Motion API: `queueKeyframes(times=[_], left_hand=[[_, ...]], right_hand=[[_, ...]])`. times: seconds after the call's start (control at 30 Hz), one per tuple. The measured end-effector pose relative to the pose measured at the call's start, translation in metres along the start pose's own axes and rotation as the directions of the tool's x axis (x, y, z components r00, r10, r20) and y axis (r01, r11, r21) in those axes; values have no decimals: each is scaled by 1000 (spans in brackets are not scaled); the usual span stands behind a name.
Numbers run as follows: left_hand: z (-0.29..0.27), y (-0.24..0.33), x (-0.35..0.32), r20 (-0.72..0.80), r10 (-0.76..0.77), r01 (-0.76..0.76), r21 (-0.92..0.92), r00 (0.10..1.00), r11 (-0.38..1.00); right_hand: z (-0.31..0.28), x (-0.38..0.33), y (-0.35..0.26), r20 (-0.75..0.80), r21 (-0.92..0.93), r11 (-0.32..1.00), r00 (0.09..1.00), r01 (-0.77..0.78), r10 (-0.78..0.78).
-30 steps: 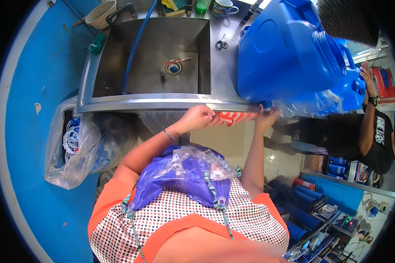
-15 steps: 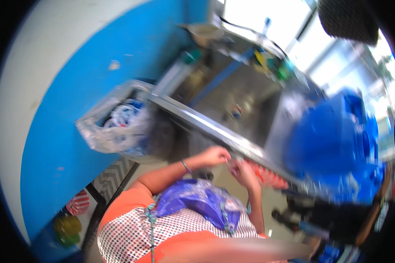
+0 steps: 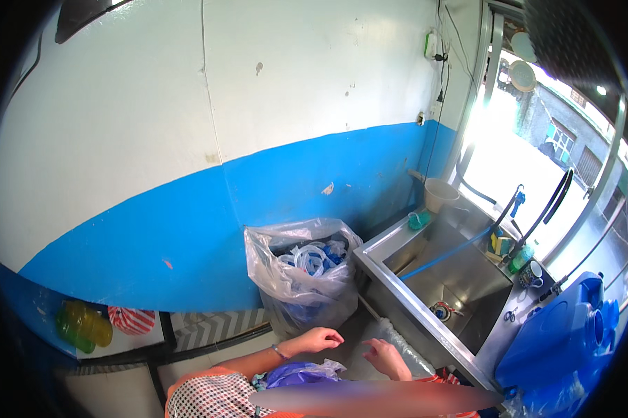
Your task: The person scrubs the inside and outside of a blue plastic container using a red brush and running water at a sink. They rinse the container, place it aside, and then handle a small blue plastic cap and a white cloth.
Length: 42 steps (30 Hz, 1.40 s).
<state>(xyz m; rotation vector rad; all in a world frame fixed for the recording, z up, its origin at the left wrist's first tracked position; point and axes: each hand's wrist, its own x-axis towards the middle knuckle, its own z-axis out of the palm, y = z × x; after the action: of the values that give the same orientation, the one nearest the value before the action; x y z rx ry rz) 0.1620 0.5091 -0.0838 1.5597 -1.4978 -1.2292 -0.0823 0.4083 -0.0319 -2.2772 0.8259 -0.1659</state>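
In front of my body, my left hand (image 3: 321,339) is held out with loosely bent fingers and a thin band at the wrist. A short gap away on the right is my right hand (image 3: 386,359), its forefinger stretched toward the left one and the thumb apart below. I see nothing in either hand. Just below them, a shiny purple plastic bag (image 3: 301,373) lies against my waist. A clear plastic bundle (image 3: 401,346) sits beside my right hand, along the front of a steel sink (image 3: 439,332).
A large clear bag (image 3: 283,289) of white and blue pieces stands left of the sink. In the basin rests a long blue stick (image 3: 446,252). Blue jugs (image 3: 554,334) crowd the right side. Low at left are yellow-green bottles (image 3: 83,326) by a blue-and-white wall (image 3: 154,237).
My view has swung up and left, so more wall shows and the sink sits farther right. My hands, close together before with fingers pinched, are now apart.
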Motion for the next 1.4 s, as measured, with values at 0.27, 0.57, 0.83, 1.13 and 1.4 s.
queueKeyframes(times=[0.27, 0.57, 0.83, 1.13, 1.4], left_hand=[[-34, -20, -41, -85, -22, 14, -92, 996, 996], [-34, -12, -41, -137, 191, -167, 165, 972, 972], [-30, -24, -44, -107, 57, -69, -110, 993, 992], [-24, -14, -33, 79, 56, -48, -102, 995, 994], [-18, -10, -20, 228, 41, 1, -180, 973, 984]], right_hand=[[26, 11, -73, 0, -60, 964, 966, 258, -258], [57, 1, -59, -30, -44, 985, 985, 168, -169], [61, -20, -62, 27, 223, 974, 998, 46, -53], [52, -28, -70, 14, -22, 997, 997, -76, 76], [47, -42, -65, -35, 28, 981, 981, -189, 190]])
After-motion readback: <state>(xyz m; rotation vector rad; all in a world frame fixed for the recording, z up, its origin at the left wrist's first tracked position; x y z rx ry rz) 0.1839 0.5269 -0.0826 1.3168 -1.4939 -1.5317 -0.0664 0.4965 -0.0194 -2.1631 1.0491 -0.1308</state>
